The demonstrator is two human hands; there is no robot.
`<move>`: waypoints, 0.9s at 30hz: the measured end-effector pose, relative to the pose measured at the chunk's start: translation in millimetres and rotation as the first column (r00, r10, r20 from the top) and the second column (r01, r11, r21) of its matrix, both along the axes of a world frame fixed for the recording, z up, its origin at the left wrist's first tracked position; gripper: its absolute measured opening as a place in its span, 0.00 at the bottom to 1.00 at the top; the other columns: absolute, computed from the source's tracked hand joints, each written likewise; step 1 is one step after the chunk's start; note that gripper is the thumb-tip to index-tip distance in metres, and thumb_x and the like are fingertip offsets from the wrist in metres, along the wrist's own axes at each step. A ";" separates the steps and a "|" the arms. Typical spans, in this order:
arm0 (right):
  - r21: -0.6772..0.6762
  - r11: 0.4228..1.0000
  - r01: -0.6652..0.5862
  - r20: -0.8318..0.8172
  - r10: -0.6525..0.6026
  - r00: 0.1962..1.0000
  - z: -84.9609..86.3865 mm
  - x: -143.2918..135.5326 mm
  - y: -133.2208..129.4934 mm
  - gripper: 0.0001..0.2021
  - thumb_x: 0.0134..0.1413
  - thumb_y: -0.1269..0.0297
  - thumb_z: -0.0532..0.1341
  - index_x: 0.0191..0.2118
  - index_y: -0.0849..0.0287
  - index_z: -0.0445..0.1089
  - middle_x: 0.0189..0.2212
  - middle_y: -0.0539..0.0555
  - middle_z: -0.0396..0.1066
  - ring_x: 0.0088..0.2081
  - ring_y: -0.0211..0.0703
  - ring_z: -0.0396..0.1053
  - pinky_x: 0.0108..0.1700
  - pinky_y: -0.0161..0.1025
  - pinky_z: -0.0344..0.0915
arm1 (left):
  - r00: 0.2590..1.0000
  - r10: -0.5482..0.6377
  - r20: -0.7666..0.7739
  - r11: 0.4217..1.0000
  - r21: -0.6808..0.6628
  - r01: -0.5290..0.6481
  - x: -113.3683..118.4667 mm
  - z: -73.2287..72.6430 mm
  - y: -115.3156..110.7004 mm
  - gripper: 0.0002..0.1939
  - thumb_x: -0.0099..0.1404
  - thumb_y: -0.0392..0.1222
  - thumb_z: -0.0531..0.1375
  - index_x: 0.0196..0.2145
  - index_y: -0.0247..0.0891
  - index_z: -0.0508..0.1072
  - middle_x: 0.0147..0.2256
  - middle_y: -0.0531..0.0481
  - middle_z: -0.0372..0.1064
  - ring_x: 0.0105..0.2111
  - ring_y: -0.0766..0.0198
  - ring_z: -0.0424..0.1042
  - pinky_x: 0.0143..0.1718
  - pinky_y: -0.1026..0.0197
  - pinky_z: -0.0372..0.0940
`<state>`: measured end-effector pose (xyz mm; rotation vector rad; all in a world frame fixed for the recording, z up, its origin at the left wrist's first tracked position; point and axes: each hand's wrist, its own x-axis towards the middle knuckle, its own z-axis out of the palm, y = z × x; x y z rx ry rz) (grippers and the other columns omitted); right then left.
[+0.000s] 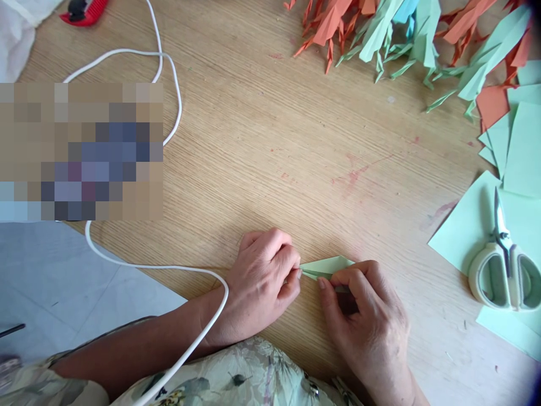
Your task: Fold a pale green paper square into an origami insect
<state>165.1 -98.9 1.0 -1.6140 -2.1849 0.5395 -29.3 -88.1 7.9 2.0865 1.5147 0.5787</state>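
Note:
A small folded piece of pale green paper [324, 265] lies between my two hands, near the table's front edge. My left hand [270, 282] is closed, its thumb and fingertips pinching the paper's narrow left end. At the other end, my right hand [369, 316] grips the wider part between thumb and forefinger. My fingers cover both ends of the paper, so only its middle shows.
Scissors [505, 270] with pale handles rest on green paper sheets [462, 225] at the right. Folded orange and green paper figures [486, 62] crowd the top right. A white cable [177, 267] crosses my left forearm. A red object [87, 12] sits top left, beside a blurred-out patch.

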 end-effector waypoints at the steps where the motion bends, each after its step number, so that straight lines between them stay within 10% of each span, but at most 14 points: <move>1: -0.002 1.000 0.001 0.005 -0.001 1.000 -0.3 0.0 -0.1 0.07 0.61 0.64 0.62 0.31 0.55 0.66 0.29 0.50 0.64 0.27 0.39 0.62 0.30 0.39 0.58 | 1.000 0.000 -0.003 1.000 0.005 0.000 0.1 -0.2 0.1 0.04 0.65 0.30 0.55 0.32 0.35 0.67 0.35 0.50 0.64 0.39 0.64 0.67 0.46 0.57 0.59; 27: 0.035 0.999 -0.021 0.056 0.019 0.998 -4.7 -5.0 3.6 0.06 0.62 0.65 0.59 0.32 0.55 0.64 0.30 0.50 0.62 0.28 0.41 0.59 0.32 0.41 0.55 | 0.999 0.021 -0.041 0.999 0.033 -0.019 -5.9 -1.8 -6.4 0.07 0.66 0.27 0.53 0.33 0.36 0.67 0.36 0.49 0.64 0.38 0.64 0.67 0.44 0.58 0.63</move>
